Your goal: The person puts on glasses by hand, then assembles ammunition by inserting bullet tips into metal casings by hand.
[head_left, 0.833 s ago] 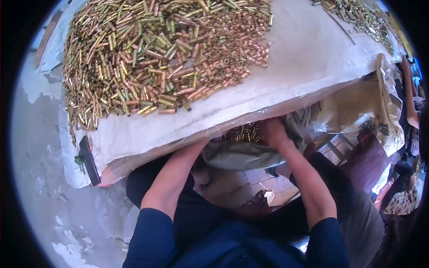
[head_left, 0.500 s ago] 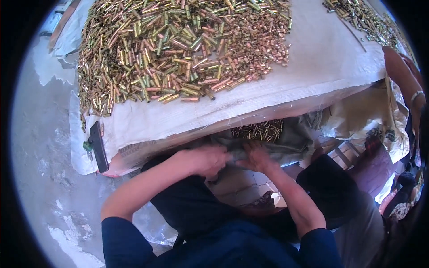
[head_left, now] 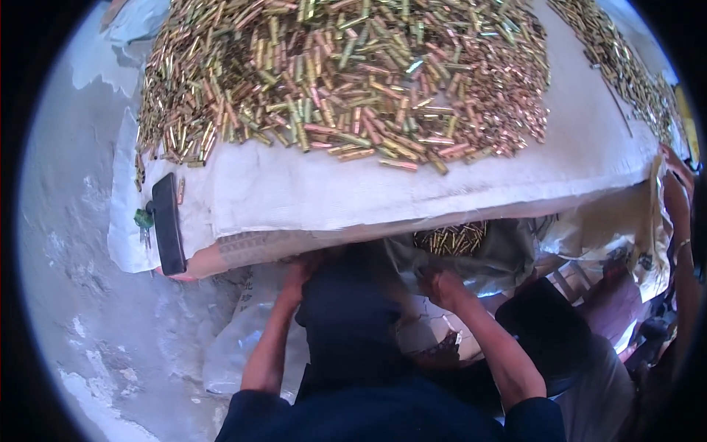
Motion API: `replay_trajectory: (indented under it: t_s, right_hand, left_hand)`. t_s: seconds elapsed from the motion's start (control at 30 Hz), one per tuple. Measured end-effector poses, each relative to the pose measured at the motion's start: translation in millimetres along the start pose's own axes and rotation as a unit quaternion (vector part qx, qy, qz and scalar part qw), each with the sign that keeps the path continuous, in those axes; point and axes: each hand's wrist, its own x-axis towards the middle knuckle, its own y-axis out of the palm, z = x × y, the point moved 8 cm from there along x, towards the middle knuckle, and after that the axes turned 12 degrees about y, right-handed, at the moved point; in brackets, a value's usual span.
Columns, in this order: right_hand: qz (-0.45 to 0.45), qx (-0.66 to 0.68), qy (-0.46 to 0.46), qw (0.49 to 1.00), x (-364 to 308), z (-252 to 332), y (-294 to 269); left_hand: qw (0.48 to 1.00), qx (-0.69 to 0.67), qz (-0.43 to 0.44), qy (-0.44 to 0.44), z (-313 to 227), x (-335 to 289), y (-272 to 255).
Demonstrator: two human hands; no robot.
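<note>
- In the head view, my right hand [head_left: 442, 286] was closed on the near rim of the grey bag [head_left: 508, 258], which hung below the table's front edge; that grip probably kept its mouth spread.
- Small brass-coloured pieces [head_left: 449, 239] lay inside the bag, and their weight likely made its middle sag.
- My left hand [head_left: 302, 269] was beside my dark-clad knee [head_left: 346, 295], under the front edge. With its fingers hidden there, I couldn't tell whether it held anything.
- On the white-covered table [head_left: 294, 191], the big pile of metal tubes [head_left: 346, 88] sat back from the front edge, perhaps so none rolled off.
- The dark phone [head_left: 168, 225] lay at the front left corner, apart from the pile, probably for safety.
- A bare strip ran along the front edge, widening to the right.
- Below that edge, my knee and the bag left my hands little room; another person's arm [head_left: 681, 214] bordered the front right corner.
</note>
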Motion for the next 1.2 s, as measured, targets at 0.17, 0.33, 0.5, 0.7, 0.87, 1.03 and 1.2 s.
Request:
replay_trajectory:
  t_s: [0.17, 0.33, 0.5, 0.7, 0.87, 1.03, 1.2]
  right_hand:
    - [0.099, 0.060, 0.044, 0.992, -18.3, -35.7, 24.0]
    - [0.098, 0.153, 0.131, 0.975, -33.8, -62.0, 42.7]
    - [0.124, 0.720, 0.368, 0.575, -32.2, -32.2, 31.2]
    - [0.130, 0.090, 0.123, 0.980, -29.3, -21.4, -5.5]
    - [0.124, 0.123, 0.169, 0.970, -26.7, -11.8, -6.5]
    - [0.186, 0.190, 0.307, 0.914, -38.5, -22.7, -22.0]
    - [0.149, 0.090, 0.185, 0.967, -55.1, -38.2, -0.4]
  left_hand:
    - [1.000, 0.012, 0.004, -0.001, 52.8, 50.7, 90.7]
    - [0.998, 0.023, 0.056, -0.004, 52.2, 74.4, 159.1]
    - [0.994, 0.049, 0.090, -0.033, 54.6, 68.4, 195.9]
    - [0.988, 0.080, 0.120, -0.053, 43.4, 79.0, 228.2]
    - [0.981, 0.121, 0.126, -0.085, 34.7, 74.5, 208.7]
    - [0.973, 0.156, 0.116, -0.122, 11.1, 57.8, 165.8]
    - [0.963, 0.197, 0.112, -0.148, -20.0, 45.7, 118.7]
